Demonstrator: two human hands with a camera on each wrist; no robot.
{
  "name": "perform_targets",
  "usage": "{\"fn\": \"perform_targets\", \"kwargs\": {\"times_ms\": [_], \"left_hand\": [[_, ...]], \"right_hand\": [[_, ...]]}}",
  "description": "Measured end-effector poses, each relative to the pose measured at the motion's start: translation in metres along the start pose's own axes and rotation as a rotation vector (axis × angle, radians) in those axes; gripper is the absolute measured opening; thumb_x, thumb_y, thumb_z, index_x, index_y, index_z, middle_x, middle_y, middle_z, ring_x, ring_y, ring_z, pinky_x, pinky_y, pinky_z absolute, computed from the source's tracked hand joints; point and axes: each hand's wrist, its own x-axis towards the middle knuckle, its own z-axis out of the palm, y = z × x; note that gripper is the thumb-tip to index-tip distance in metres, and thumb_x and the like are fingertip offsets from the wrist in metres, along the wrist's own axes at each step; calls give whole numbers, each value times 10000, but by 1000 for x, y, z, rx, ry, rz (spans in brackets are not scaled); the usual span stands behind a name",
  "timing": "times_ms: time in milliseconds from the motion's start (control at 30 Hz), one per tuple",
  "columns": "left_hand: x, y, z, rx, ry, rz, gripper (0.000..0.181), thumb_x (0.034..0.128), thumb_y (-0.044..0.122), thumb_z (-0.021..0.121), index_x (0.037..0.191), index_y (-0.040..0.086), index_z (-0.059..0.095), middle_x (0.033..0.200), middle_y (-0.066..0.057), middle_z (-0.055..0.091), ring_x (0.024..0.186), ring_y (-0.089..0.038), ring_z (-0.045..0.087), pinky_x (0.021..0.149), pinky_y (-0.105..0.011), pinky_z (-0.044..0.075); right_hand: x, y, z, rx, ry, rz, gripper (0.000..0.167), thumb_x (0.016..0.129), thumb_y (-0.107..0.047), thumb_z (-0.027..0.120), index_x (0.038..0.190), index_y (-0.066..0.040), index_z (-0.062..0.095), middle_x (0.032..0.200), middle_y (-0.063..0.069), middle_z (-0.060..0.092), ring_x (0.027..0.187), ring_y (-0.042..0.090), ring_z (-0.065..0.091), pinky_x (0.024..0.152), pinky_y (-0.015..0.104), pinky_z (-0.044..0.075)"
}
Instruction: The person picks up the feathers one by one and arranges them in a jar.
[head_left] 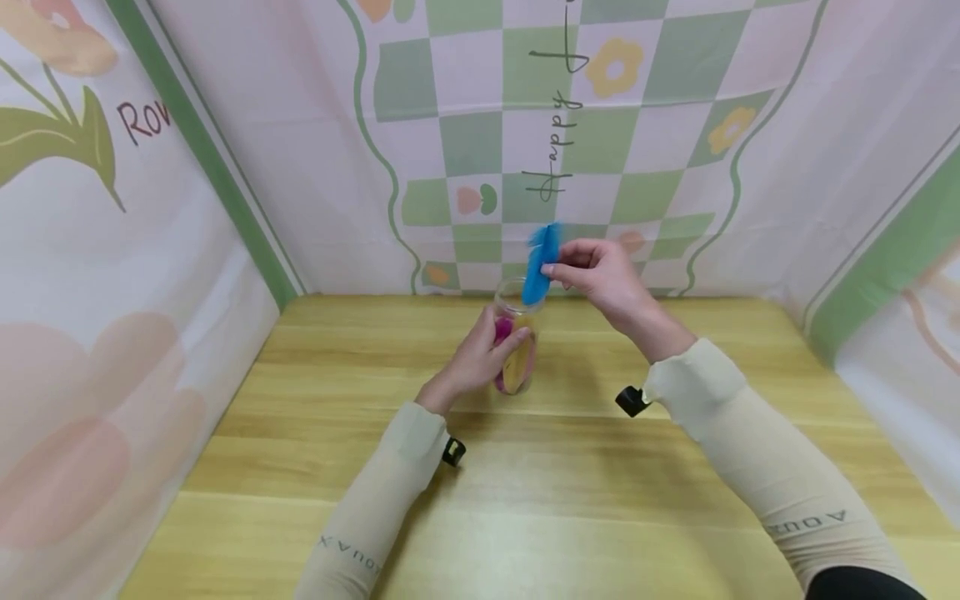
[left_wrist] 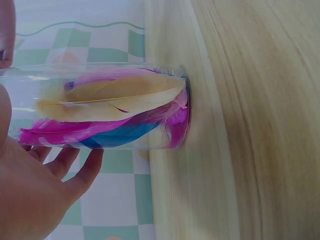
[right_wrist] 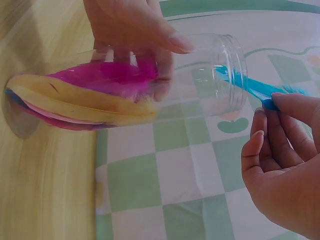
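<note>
A clear jar (head_left: 529, 367) stands upright on the table, its mouth uncovered. Inside it are several feathers: a yellow feather (left_wrist: 120, 97), a magenta feather (left_wrist: 75, 131) and a blue one low down. My left hand (head_left: 480, 354) grips the jar from the left, thumb across its near side and fingers behind. Above the mouth, my right hand (head_left: 603, 279) pinches a bright blue feather (head_left: 542, 265) between thumb and forefinger. In the right wrist view the tip of that blue feather (right_wrist: 255, 87) reaches inside the jar's threaded rim (right_wrist: 235, 75).
The wooden table (head_left: 525, 500) meets a checkered cloth backdrop (head_left: 540, 125) just behind the jar. Patterned cloth walls (head_left: 150, 275) rise at left and right. A small black wrist device (head_left: 632, 401) hangs by the right sleeve, another device (head_left: 453, 452) by the left.
</note>
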Motion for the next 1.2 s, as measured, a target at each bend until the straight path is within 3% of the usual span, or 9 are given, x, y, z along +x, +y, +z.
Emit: {"fn": "perform_targets", "kwargs": {"times_ms": [400, 733, 1000, 1200], "left_hand": [[1, -2, 0, -19, 8, 32, 447, 1081, 346, 517, 1350, 30, 350, 813, -31, 399, 672, -151, 414, 628, -285, 381], [0, 0, 0, -34, 6, 19, 414, 1076, 364, 525, 1348, 109, 345, 826, -32, 424, 683, -152, 436, 637, -289, 399], [2, 2, -1, -38, 1, 6, 490, 1076, 361, 525, 1430, 90, 324, 938, -66, 506, 789, -181, 510, 731, -322, 449], [-2, 7, -2, -46, 2, 17, 520, 1077, 327, 534, 1476, 80, 310, 1005, -84, 499, 837, -182, 499, 765, -323, 436]], "right_hand": [[-3, 5, 6, -56, -10, -8, 227, 943, -197, 767, 1069, -11, 735, 944, -30, 755, 850, 159, 602, 719, 255, 492], [-5, 8, 10, -76, -12, -8, 224, 936, -211, 777, 1049, -21, 737, 949, -25, 750, 896, 197, 626, 749, 252, 519], [-5, 10, 11, -83, -3, 0, 209, 933, -192, 779, 1050, -22, 743, 949, -9, 739, 907, 235, 612, 760, 254, 520], [-7, 13, 11, -72, 1, -6, 213, 934, -189, 778, 1051, -14, 743, 937, -19, 745, 866, 186, 600, 733, 255, 510]]}}
